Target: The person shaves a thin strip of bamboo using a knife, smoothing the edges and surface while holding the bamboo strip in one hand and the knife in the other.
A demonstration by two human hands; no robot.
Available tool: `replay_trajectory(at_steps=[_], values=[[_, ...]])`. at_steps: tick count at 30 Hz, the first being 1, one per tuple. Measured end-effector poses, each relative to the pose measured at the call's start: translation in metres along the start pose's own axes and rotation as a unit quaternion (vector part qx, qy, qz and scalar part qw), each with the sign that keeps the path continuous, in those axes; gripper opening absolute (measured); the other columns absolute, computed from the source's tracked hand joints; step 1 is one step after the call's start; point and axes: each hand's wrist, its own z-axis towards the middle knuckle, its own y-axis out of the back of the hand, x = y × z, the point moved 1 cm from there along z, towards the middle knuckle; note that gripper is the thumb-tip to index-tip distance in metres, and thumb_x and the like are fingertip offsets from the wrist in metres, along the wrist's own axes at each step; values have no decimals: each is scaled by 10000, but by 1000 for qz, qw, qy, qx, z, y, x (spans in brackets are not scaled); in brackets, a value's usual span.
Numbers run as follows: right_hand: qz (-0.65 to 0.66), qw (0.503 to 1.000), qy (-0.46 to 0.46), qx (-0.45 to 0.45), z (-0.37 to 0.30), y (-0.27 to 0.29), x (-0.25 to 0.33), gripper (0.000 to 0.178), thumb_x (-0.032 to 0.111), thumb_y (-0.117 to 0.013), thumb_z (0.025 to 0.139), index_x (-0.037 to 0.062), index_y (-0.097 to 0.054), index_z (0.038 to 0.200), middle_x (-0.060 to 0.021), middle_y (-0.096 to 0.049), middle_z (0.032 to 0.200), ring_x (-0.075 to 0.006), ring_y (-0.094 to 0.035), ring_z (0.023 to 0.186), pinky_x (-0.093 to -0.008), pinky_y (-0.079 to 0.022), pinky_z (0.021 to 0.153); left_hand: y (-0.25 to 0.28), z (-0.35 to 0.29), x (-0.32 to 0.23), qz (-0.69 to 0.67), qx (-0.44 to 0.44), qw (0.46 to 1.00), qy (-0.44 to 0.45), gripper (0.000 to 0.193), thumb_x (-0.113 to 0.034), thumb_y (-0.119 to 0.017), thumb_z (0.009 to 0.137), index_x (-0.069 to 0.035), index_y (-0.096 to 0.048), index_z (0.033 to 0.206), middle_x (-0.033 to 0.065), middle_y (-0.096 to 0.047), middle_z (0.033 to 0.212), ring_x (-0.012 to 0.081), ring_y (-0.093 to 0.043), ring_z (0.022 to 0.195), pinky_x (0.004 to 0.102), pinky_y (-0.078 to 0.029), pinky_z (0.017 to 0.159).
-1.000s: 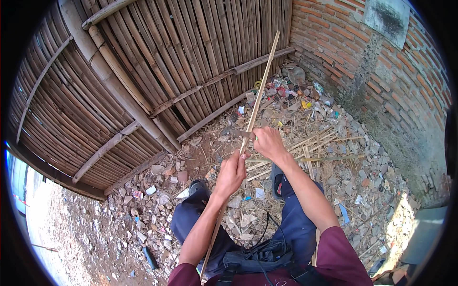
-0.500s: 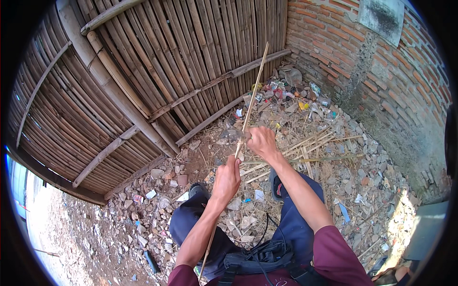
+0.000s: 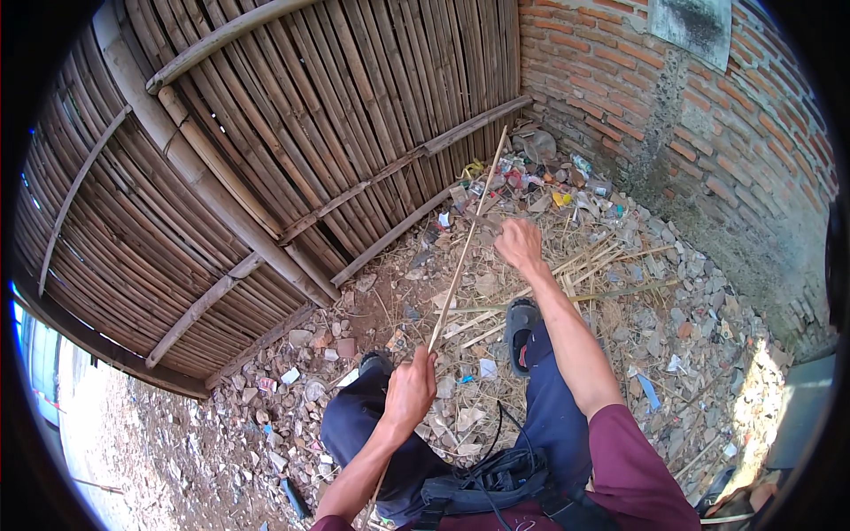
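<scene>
1. Hands: left hand (image 3: 409, 389) clasps the bamboo strip (image 3: 463, 252) low; right hand (image 3: 518, 243) grips it higher.
2. Strip slants toward the bamboo fence (image 3: 292, 133); brick wall (image 3: 708, 133) stands right.
3. Rubble ground (image 3: 673, 354) lies open ahead.

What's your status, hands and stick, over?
Left hand gripping thin bamboo stick low; right hand closed on it higher up. Stick slants toward bamboo fence. Rubble and litter underfoot.

We cannot see the lower end of the bamboo strip (image 3: 460, 257) behind our left forearm. Our left hand (image 3: 409, 392) covers part of it; the rubble's (image 3: 567, 190) scraps are too small to tell.
</scene>
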Motion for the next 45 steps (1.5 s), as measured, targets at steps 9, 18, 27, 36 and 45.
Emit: replay_trajectory(at_steps=[9, 18, 27, 36, 45], values=[[61, 996, 22, 55, -14, 4, 30, 210, 119, -622, 768, -8, -774, 836, -302, -722, 836, -497, -720, 810, -575, -571, 764, 19, 40, -13, -108, 20, 990, 86, 368, -333, -491, 1134, 15, -583, 1059, 266, -634, 708, 496, -665, 743, 562, -472, 697], [95, 980, 165, 59, -44, 14, 73, 259, 92, -590, 771, 55, -810, 903, -249, -693, 692, -431, -706, 664, -525, -565, 665, 6, 85, -13, -202, -29, 978, 45, 314, -307, -586, 1093, 6, -608, 1087, 147, -640, 755, 259, -615, 701, 424, -492, 689], [92, 977, 172, 87, -56, 16, 89, 155, 108, -619, 685, 29, -749, 712, -273, -684, 696, -459, -708, 689, -551, -576, 687, -15, 79, -3, -179, -59, 982, 4, 284, -280, -597, 1092, 2, -573, 1078, 245, -638, 694, 401, -635, 603, 498, -459, 595], [114, 974, 179, 83, -63, 19, 97, 157, 108, -627, 693, 33, -763, 716, -255, -684, 677, -440, -715, 671, -524, -582, 665, -8, 59, -26, 49, -75, 996, 5, 255, -266, -551, 1106, -25, -469, 1105, 304, -659, 670, 533, -668, 637, 632, -530, 563], [101, 981, 159, 55, -64, 14, 99, 132, 136, -651, 703, 33, -728, 673, -258, -664, 647, -444, -707, 652, -525, -571, 633, -8, 53, -21, 45, -87, 995, -5, 252, -256, -561, 1100, -24, -462, 1103, 306, -650, 657, 530, -660, 617, 631, -516, 545]])
